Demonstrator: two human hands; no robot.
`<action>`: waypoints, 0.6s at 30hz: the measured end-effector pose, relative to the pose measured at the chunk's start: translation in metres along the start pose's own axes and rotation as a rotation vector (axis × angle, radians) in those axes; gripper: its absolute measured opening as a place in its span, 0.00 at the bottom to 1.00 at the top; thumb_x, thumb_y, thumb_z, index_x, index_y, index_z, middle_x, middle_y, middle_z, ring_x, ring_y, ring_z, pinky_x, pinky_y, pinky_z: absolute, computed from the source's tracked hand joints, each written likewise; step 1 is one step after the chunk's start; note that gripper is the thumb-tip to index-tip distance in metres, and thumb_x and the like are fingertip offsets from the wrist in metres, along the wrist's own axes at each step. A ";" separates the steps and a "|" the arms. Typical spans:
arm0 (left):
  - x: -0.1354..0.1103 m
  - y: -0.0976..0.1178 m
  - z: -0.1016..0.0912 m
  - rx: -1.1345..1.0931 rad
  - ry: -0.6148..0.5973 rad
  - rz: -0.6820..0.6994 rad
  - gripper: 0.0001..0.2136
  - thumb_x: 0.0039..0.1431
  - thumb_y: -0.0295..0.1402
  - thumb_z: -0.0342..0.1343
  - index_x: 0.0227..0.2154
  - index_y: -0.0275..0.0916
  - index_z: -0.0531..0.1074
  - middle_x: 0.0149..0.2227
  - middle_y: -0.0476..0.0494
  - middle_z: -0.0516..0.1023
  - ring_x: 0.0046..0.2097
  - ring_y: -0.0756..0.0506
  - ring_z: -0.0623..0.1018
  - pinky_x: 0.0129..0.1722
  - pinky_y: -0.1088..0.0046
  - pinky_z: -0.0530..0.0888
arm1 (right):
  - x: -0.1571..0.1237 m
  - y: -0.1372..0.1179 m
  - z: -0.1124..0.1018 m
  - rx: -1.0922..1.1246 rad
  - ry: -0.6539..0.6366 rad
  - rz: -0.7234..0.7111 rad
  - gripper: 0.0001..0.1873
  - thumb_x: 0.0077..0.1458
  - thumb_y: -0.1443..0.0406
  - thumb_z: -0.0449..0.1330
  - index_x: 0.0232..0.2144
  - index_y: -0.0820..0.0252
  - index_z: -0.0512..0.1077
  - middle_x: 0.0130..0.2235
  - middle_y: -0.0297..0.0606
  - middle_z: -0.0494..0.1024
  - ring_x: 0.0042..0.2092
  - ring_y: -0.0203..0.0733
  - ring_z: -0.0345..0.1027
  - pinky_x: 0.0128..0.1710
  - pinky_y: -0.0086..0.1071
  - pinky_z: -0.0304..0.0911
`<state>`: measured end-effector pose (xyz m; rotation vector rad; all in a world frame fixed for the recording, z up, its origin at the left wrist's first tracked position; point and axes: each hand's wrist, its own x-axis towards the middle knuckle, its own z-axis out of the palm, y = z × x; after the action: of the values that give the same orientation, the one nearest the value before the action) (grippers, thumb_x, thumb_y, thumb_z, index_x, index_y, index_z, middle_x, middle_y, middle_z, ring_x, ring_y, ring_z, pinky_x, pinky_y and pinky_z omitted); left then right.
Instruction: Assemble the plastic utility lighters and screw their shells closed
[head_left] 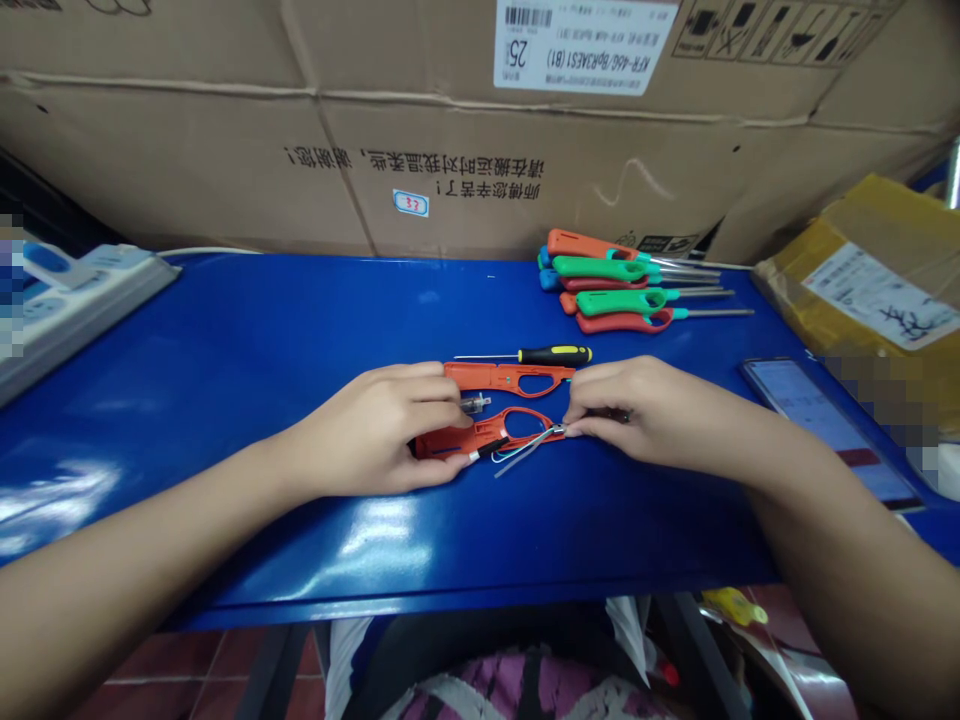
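Observation:
My left hand (397, 430) is closed around the handle end of an orange lighter half-shell (450, 440), laid open with its inside up. A black piece with a white end (491, 448) lies in that shell, and thin wires and a clear tube (525, 453) trail from its narrow end. There, my right hand (626, 405) pinches a small metal piece (558, 430), mostly hidden by the fingers. Just behind lies the other orange half-shell (495, 377), its narrow tip near my right fingers. A small clear part with a metal end (475, 404) pokes out beside my left fingers.
A black-and-yellow screwdriver (555, 355) lies behind the shells. Several assembled lighters (615, 300) are piled at the back right. A phone (825, 430) and a taped parcel (862, 230) sit right, a power strip (82, 300) left. A large carton (450, 130) stands behind the blue table (300, 540).

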<state>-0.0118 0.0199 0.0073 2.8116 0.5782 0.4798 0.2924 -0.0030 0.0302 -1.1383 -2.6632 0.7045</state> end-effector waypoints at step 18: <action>0.000 0.015 -0.002 0.240 0.087 -0.004 0.14 0.63 0.41 0.60 0.44 0.36 0.79 0.39 0.41 0.81 0.37 0.42 0.76 0.36 0.65 0.73 | -0.002 -0.004 -0.002 -0.017 0.082 0.033 0.07 0.59 0.61 0.66 0.36 0.60 0.77 0.35 0.36 0.76 0.31 0.35 0.64 0.30 0.30 0.56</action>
<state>-0.0079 0.0064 0.0138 3.0266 0.7027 0.5698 0.2922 -0.0065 0.0339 -1.1912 -2.5930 0.6269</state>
